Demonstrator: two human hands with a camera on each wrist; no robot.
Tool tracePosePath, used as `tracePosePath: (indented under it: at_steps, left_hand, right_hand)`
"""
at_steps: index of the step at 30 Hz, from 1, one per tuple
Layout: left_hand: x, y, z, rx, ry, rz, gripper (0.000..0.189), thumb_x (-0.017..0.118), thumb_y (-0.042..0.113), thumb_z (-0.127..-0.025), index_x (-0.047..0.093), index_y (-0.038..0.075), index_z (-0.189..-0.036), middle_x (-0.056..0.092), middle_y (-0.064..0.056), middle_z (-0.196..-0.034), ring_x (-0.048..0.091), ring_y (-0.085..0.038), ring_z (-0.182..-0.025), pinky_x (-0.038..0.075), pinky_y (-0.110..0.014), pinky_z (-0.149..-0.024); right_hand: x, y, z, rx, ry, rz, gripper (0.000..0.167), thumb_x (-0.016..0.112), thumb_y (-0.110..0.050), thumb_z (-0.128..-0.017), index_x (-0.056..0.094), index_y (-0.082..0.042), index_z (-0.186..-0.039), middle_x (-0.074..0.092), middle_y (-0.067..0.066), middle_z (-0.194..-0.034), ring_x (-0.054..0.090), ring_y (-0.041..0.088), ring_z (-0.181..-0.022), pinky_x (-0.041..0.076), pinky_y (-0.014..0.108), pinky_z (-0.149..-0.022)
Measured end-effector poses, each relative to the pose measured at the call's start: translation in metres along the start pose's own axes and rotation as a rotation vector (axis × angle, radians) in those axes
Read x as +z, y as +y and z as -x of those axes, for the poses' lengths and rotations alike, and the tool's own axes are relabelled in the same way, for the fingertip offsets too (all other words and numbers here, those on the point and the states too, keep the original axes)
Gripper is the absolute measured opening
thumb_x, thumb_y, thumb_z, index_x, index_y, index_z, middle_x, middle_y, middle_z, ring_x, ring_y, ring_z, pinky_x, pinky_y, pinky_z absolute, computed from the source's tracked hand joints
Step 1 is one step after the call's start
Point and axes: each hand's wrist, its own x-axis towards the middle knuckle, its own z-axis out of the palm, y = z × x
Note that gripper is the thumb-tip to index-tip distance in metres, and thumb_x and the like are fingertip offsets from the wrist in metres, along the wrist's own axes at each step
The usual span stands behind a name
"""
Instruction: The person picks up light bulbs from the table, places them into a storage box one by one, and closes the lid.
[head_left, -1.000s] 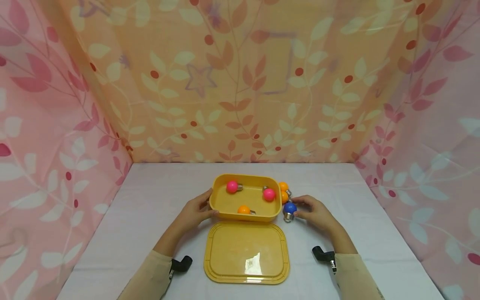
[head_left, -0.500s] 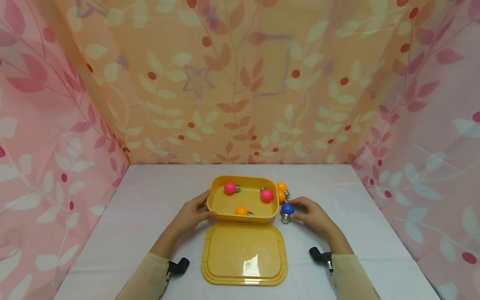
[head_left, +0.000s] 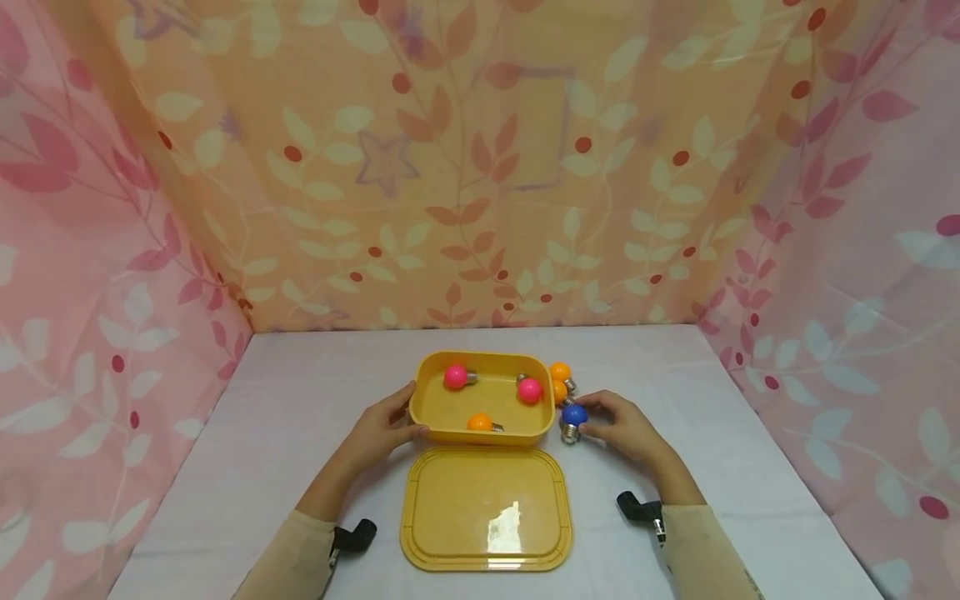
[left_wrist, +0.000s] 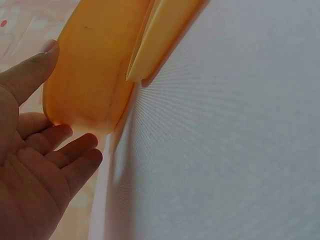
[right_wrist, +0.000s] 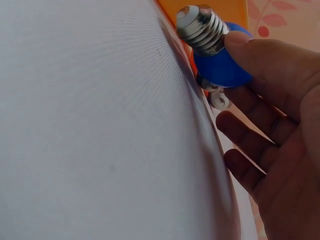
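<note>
A yellow plastic box (head_left: 442, 408) stands without its lid in the middle of the table. Inside it lie two pink bulbs, one at the left (head_left: 455, 377) and one at the right (head_left: 529, 391), plus an orange bulb (head_left: 480, 422) near the front wall. My left hand (head_left: 381, 427) holds the box's left end, thumb at the front corner and fingers around the side. Beside the right end, my right hand (head_left: 624, 425) pinches a blue bulb (right_wrist: 220, 65) between thumb and fingers, its screw base (right_wrist: 200, 30) facing the wrist camera.
Two orange bulbs, one farther back (head_left: 559, 372) and one nearer (head_left: 559, 392), lie against the box's right side, just behind the blue bulb. The yellow lid (head_left: 486, 510) lies flat in front of the box. Patterned cloth (head_left: 480, 208) encloses the back and sides of the table.
The head view has shifted slightly, carrying everything a little to the left in the frame. Both hands keep their holds on the box and the blue bulb.
</note>
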Motion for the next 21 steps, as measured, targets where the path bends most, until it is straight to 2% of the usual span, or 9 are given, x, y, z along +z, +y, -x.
tracePosePath:
  at_steps: [7, 11, 18, 21]
  left_hand:
    - [0.001, -0.001, 0.000, 0.005, 0.002, 0.029, 0.093, 0.083, 0.034, -0.087, 0.031, 0.014, -0.162, 0.032, -0.002, -0.166, 0.038, -0.026, -0.150, 0.037, -0.044, -0.119]
    - [0.000, -0.001, 0.000, 0.007, -0.001, 0.033, 0.093, 0.083, 0.032, -0.088, 0.030, 0.014, -0.162, 0.031, -0.003, -0.166, 0.038, -0.026, -0.150, 0.037, -0.044, -0.119]
    - [0.000, -0.001, 0.000, 0.017, 0.001, 0.010, 0.096, 0.083, 0.038, -0.086, 0.031, 0.013, -0.162, 0.032, -0.006, -0.166, 0.040, -0.029, -0.149, 0.039, -0.046, -0.117]
    - [0.000, -0.001, -0.001, 0.011, 0.002, 0.019, 0.096, 0.084, 0.039, -0.085, 0.032, 0.014, -0.161, 0.033, -0.004, -0.166, 0.040, -0.027, -0.149, 0.039, -0.044, -0.118]
  right_hand:
    - [-0.006, -0.001, 0.000, -0.014, 0.049, 0.041, 0.050, 0.084, -0.045, -0.084, 0.068, -0.025, -0.127, 0.067, 0.000, -0.126, 0.060, 0.029, -0.120, 0.043, 0.062, -0.111]
    - [-0.009, -0.003, -0.002, -0.021, 0.068, 0.021, 0.050, 0.084, -0.044, -0.084, 0.068, -0.023, -0.127, 0.067, 0.003, -0.128, 0.060, 0.032, -0.123, 0.045, 0.062, -0.110]
    - [-0.012, -0.005, -0.001, -0.038, 0.098, -0.011, 0.052, 0.083, -0.040, -0.086, 0.067, -0.018, -0.131, 0.066, 0.009, -0.132, 0.058, 0.037, -0.125, 0.045, 0.064, -0.109]
    - [-0.014, -0.007, 0.000, -0.038, 0.121, -0.009, 0.052, 0.083, -0.040, -0.087, 0.067, -0.018, -0.131, 0.066, 0.009, -0.132, 0.058, 0.036, -0.124, 0.046, 0.063, -0.108]
